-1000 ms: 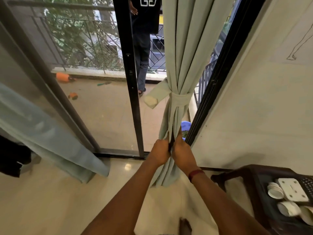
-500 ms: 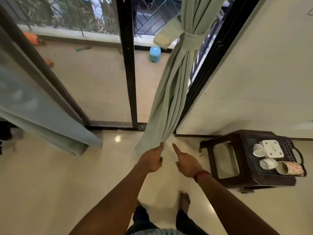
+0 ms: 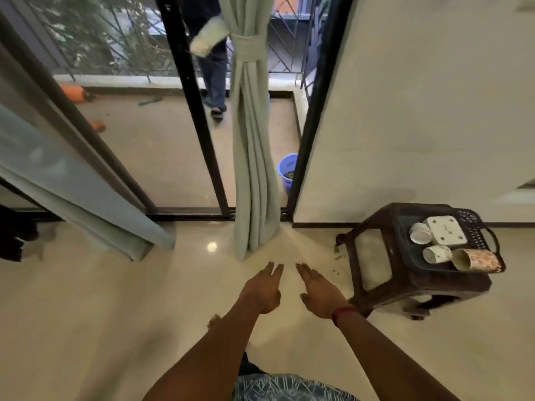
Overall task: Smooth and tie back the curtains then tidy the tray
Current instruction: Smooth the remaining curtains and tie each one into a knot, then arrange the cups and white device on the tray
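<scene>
Pale polished floor [image 3: 115,314] runs up to a black-framed sliding door. At twelve o'clock from the hands the green curtain [image 3: 252,157] hangs gathered, cinched high up by its tie-back band [image 3: 249,49], with its hem reaching the floor at the door track. The left hand [image 3: 262,290] and right hand [image 3: 321,293] are stretched out low, side by side and a little apart. Their fingers are straight and they hold nothing, with the fingertips just short of the hem. At three o'clock a dark stool [image 3: 376,287] carries the tray [image 3: 474,227], which holds two white cups [image 3: 419,233], a white square piece [image 3: 444,230] and a patterned cup [image 3: 474,259] lying on its side. A second curtain [image 3: 86,204] hangs loose at nine o'clock. A blue bucket [image 3: 286,172] sits just behind the tied one.
</scene>
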